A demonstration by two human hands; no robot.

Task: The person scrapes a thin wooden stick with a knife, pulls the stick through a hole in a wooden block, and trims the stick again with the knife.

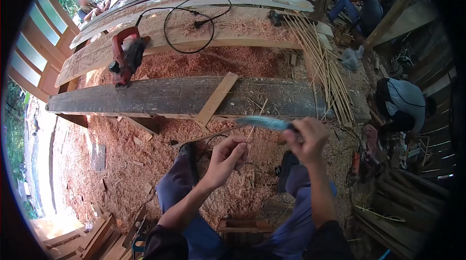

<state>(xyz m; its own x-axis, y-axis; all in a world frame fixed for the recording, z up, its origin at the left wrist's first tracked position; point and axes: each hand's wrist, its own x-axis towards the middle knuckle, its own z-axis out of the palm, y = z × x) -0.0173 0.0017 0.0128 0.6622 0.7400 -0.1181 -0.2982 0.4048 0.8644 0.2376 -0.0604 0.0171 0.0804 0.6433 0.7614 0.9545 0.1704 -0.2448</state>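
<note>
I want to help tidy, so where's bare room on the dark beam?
The dark beam is mostly bare between the planer and pale strip, and left of the planer. Sticks crowd its right end.

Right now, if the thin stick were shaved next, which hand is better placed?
Probably the right hand: it grips the knife, whose blurred blade already crosses the thin stick in view. The left hand is busy pinching that stick.

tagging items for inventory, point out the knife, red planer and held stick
Knife (268, 123): head view, blurred blade
Red planer (130, 60): head view, middle body
Held stick (251, 134): head view, shaft below blade
</note>
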